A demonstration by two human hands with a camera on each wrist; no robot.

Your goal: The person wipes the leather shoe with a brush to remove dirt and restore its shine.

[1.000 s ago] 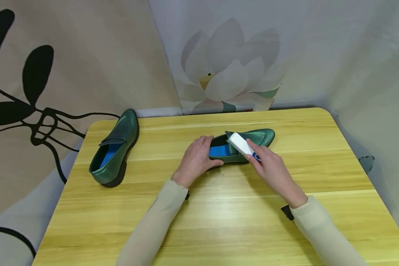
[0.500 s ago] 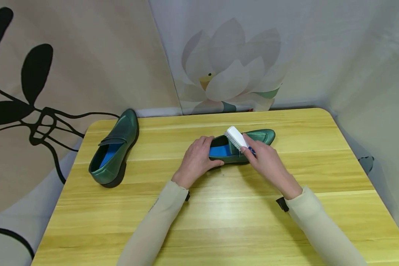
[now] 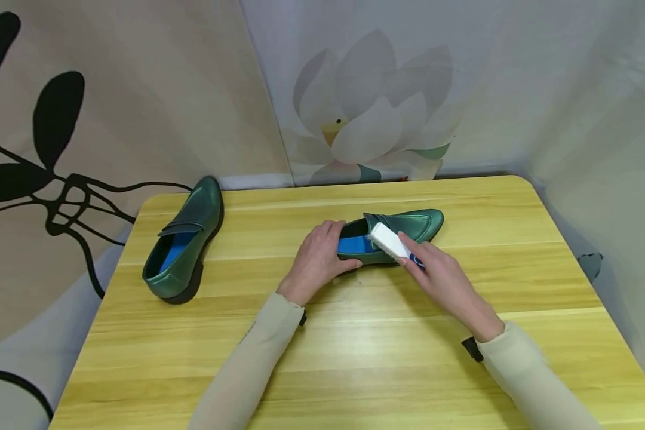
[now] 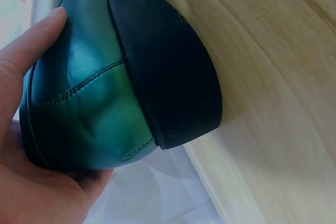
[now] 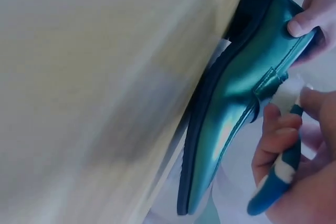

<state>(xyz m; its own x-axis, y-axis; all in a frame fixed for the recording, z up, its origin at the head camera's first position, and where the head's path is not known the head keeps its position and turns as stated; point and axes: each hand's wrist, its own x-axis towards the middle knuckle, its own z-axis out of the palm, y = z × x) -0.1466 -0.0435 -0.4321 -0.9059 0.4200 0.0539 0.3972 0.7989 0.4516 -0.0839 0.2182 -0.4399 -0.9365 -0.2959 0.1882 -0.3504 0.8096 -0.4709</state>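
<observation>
A green loafer (image 3: pixel 416 226) with a blue insole lies on the table, its toe pointing right. My left hand (image 3: pixel 316 257) grips its heel end, thumb along the near side; the left wrist view shows the green heel leather (image 4: pixel 89 87) and the dark sole between thumb and fingers. In my right hand (image 3: pixel 445 280) is a white brush (image 3: pixel 389 240) with pale bristles, its bristle end over the loafer's opening and strap. The right wrist view shows the brush's blue and white handle (image 5: pixel 281 177) with fingers curled round it.
A second green loafer (image 3: pixel 185 239) stands at the table's left, toe toward the back. The wooden table (image 3: pixel 355 358) meets a patterned curtain (image 3: pixel 376 89) along its back edge.
The brush in my right hand moved up and left across the loafer's strap, then came back down and right. My left hand and both loafers have stayed in place.
</observation>
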